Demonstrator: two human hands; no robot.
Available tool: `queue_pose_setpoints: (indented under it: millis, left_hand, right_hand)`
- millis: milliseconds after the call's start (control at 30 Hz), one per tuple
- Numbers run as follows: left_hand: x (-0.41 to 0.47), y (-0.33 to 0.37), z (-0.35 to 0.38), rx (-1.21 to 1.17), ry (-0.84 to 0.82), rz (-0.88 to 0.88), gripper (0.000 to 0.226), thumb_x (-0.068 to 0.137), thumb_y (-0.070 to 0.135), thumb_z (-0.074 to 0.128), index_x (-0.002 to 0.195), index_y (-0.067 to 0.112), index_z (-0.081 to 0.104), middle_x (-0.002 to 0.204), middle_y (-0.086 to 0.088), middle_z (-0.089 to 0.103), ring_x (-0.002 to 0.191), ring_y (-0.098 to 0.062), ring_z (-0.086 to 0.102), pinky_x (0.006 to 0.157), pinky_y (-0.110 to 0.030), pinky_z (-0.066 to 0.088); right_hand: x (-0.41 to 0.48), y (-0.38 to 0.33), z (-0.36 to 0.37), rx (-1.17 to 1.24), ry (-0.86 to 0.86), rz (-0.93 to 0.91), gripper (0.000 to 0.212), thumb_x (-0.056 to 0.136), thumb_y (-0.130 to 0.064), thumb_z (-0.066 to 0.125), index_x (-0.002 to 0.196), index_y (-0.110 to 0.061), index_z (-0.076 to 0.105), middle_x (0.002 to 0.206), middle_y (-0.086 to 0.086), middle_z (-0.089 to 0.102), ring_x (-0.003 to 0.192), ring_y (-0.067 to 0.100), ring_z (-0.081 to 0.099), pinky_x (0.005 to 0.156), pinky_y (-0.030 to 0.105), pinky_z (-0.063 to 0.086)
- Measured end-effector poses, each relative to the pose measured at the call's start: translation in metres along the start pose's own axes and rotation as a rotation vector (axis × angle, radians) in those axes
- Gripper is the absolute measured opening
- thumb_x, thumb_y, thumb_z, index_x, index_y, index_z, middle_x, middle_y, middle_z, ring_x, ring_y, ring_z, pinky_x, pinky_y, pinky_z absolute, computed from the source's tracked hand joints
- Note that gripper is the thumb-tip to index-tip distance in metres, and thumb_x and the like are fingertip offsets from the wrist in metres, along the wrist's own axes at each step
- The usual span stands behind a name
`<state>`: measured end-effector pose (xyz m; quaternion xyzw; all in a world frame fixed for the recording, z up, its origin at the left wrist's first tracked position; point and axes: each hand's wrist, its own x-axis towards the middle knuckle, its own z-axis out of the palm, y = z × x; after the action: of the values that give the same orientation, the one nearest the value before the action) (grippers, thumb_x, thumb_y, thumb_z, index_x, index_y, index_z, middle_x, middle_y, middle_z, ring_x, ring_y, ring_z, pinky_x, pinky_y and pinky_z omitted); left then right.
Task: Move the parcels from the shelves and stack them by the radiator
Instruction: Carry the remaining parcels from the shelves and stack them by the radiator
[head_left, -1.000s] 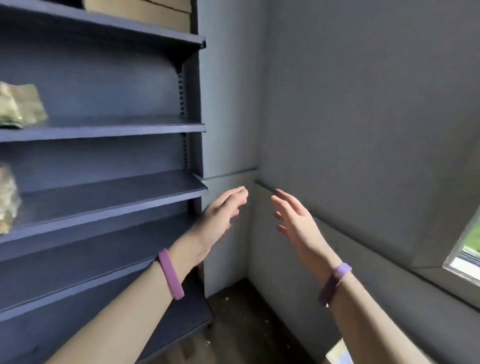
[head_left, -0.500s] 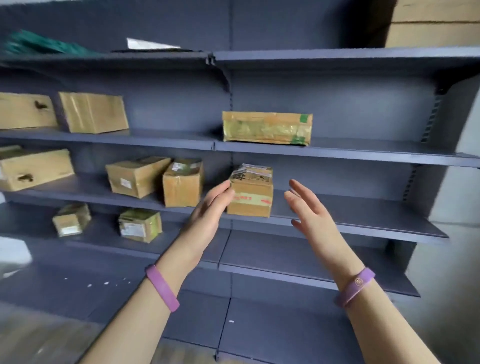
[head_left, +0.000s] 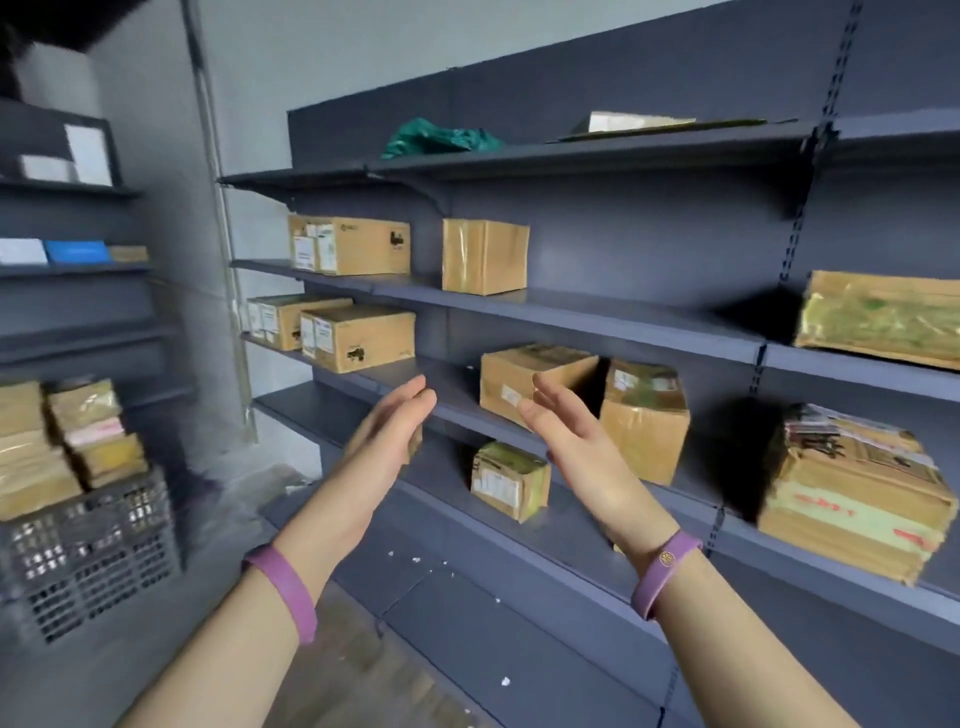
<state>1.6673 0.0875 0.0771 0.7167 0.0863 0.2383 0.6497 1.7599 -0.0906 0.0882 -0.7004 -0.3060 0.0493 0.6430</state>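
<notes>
Dark grey shelves (head_left: 597, 312) hold several brown cardboard parcels. Both my hands are raised in front of the shelves, palms facing each other, fingers straight, holding nothing. My left hand (head_left: 392, 431) hides a small parcel on the lower shelf. My right hand (head_left: 566, 421) is in front of a parcel (head_left: 506, 374) on the middle shelf, with a taller parcel (head_left: 644, 421) beside it. A small taped parcel (head_left: 509, 480) lies on the lower shelf between my hands. A large parcel (head_left: 852, 493) sits at the right. No radiator is in view.
A grey plastic crate (head_left: 88, 556) with stacked parcels (head_left: 62, 447) stands on the floor at the left. A second shelf unit (head_left: 72, 270) is at the far left. A green bag (head_left: 441, 137) lies on the top shelf. White scraps dot the bottom shelf.
My view has swung left along the shelves, from the empty right corner to the parcels and the crate. Both hands stay raised and empty.
</notes>
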Motion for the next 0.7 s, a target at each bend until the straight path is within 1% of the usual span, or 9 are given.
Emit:
queue_pose_setpoints:
  millis: [67,133,233,267,333,400,467,600,700]
  left_hand:
    - [0.01,-0.007,-0.029,0.005,0.086,-0.015,0.057,0.057,0.078,0.054,0.113,0.065,0.056,0.135,0.025,0.053,0.13,-0.003,0.044,0.111,-0.036,0.033]
    - [0.019,-0.012,-0.052,0.015,0.141,-0.021,0.057,0.058,0.077,0.056,0.113,0.064,0.057,0.133,0.028,0.054,0.13,-0.002,0.044,0.107,-0.031,0.034]
    - [0.035,-0.019,-0.081,0.065,0.218,-0.026,0.051,0.062,0.077,0.057,0.112,0.066,0.056,0.135,0.028,0.052,0.132,-0.003,0.043,0.113,-0.038,0.032]
    - [0.042,-0.02,-0.09,0.084,0.249,-0.028,0.049,0.063,0.077,0.057,0.111,0.067,0.056,0.135,0.028,0.052,0.131,-0.003,0.044,0.112,-0.039,0.033]
    - [0.057,-0.021,-0.104,0.115,0.286,-0.026,0.048,0.064,0.078,0.057,0.111,0.068,0.056,0.134,0.028,0.052,0.13,-0.004,0.044,0.108,-0.04,0.036]
    - [0.075,-0.023,-0.113,0.123,0.312,-0.011,0.051,0.062,0.079,0.056,0.111,0.067,0.056,0.136,0.025,0.052,0.131,-0.006,0.043,0.11,-0.042,0.035]
    - [0.096,-0.025,-0.118,0.108,0.346,-0.004,0.056,0.059,0.079,0.057,0.114,0.064,0.056,0.137,0.022,0.052,0.132,-0.008,0.044,0.114,-0.043,0.032]
    - [0.145,-0.025,-0.119,0.111,0.402,0.0,0.071,0.059,0.075,0.058,0.126,0.053,0.054,0.141,0.015,0.051,0.134,-0.01,0.042,0.117,-0.044,0.028]
    - [0.172,-0.026,-0.124,0.135,0.429,0.007,0.076,0.06,0.075,0.058,0.132,0.05,0.05,0.14,0.017,0.052,0.133,-0.007,0.044,0.116,-0.04,0.028]
  right_hand:
    - [0.026,0.007,0.027,0.011,-0.058,-0.009,0.059,0.094,-0.041,0.057,0.149,-0.03,0.037,0.151,-0.015,0.039,0.135,0.001,0.038,0.107,0.021,0.029]
    - [0.051,0.015,0.052,0.024,-0.116,-0.018,0.059,0.093,-0.044,0.057,0.147,-0.033,0.038,0.149,-0.017,0.04,0.136,0.002,0.038,0.107,0.022,0.029]
    - [0.088,0.024,0.085,0.046,-0.181,-0.023,0.062,0.092,-0.048,0.057,0.149,-0.034,0.036,0.15,-0.017,0.041,0.134,0.002,0.039,0.115,0.032,0.032]
    - [0.101,0.027,0.094,0.052,-0.203,-0.03,0.064,0.092,-0.049,0.057,0.15,-0.033,0.035,0.151,-0.016,0.041,0.135,0.002,0.039,0.116,0.034,0.032]
    - [0.126,0.032,0.11,0.082,-0.25,-0.059,0.066,0.092,-0.047,0.057,0.151,-0.031,0.033,0.153,-0.014,0.039,0.136,0.002,0.039,0.115,0.03,0.031]
    - [0.153,0.038,0.122,0.094,-0.295,-0.095,0.065,0.094,-0.045,0.056,0.152,-0.03,0.031,0.154,-0.014,0.037,0.137,0.001,0.037,0.109,0.021,0.029]
    - [0.181,0.042,0.128,0.096,-0.328,-0.11,0.063,0.094,-0.044,0.055,0.151,-0.032,0.031,0.153,-0.015,0.037,0.135,0.0,0.036,0.105,0.019,0.027]
    - [0.242,0.043,0.134,0.148,-0.349,-0.106,0.059,0.095,-0.04,0.057,0.149,-0.034,0.035,0.148,-0.015,0.042,0.134,0.004,0.04,0.115,0.028,0.028]
    - [0.282,0.043,0.142,0.171,-0.381,-0.122,0.054,0.094,-0.043,0.056,0.145,-0.039,0.039,0.14,-0.02,0.047,0.129,0.002,0.045,0.115,0.032,0.03]
